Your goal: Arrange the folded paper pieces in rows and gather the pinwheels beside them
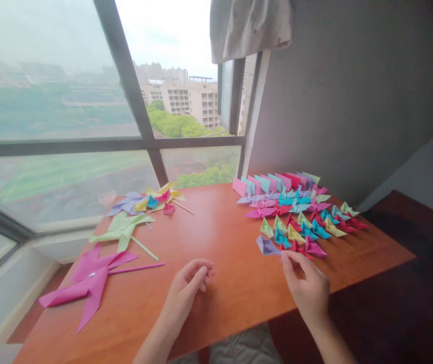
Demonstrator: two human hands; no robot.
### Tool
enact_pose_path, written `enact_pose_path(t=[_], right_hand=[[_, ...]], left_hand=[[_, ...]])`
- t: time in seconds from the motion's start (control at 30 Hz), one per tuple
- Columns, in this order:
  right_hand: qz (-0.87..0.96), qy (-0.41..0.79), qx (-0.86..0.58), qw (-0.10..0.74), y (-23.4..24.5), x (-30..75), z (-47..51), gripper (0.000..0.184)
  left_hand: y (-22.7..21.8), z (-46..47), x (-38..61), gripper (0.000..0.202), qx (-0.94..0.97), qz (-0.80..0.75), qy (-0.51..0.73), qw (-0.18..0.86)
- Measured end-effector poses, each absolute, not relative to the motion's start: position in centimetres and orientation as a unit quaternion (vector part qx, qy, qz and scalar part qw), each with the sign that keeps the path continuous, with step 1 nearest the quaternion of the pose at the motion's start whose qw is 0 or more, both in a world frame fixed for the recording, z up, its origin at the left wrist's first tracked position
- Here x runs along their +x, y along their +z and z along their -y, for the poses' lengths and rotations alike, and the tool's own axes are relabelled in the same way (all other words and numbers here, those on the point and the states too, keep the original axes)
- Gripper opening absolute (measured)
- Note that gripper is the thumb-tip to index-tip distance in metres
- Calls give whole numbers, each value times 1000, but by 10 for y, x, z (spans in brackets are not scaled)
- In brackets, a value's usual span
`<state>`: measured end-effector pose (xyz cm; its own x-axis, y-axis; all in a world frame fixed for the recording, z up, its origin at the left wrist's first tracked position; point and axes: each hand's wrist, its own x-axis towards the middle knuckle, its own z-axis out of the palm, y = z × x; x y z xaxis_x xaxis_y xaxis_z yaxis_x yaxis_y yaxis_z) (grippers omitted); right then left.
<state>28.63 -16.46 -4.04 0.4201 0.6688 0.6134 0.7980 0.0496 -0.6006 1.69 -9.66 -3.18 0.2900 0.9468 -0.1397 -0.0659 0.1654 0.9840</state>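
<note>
My right hand (307, 283) pinches the near corner of a lavender folded-paper boat (267, 246) between thumb and fingertips, at the front left of a group of small paper boats. Right beside it are a blue boat (282, 237) and a magenta boat (315, 247); red ones are partly hidden behind my fingers. My left hand (191, 283) hovers over the near middle of the wooden table (216, 227), loosely curled with nothing in it. To its left lies a magenta paper pinwheel (97, 273) whose stick points toward the hand.
Behind the boats stand rows of folded paper cranes (299, 205) and upright folded pieces (239, 186). Green (121, 230) and lavender (129, 203) pinwheels lie on the left, near a blue folded piece (152, 202). A window frame (151, 143) and a grey wall (337, 101) bound the table.
</note>
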Motion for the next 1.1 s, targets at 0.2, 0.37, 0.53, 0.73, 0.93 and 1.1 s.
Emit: enact_pose_path(t=[0.2, 0.37, 0.53, 0.73, 0.93, 1.1], right_hand=[[412, -217, -792, 394, -43, 381, 180, 40], [388, -213, -828, 345, -68, 427, 193, 38], [364, -205, -856, 306, -82, 434, 197, 36], [361, -214, -861, 288, -89, 433, 195, 35], [369, -206, -860, 285, -90, 432, 190, 34], [374, -199, -856, 295, -89, 432, 188, 35]], left_hand=[[-24, 97, 19, 37, 522, -443, 390, 616], [-25, 96, 19, 38, 516, -444, 391, 619], [-26, 96, 19, 38, 521, -446, 392, 612], [-25, 96, 19, 37, 519, -442, 396, 616], [-26, 96, 19, 38, 527, -444, 395, 607], [-25, 96, 19, 37, 526, -446, 396, 606]])
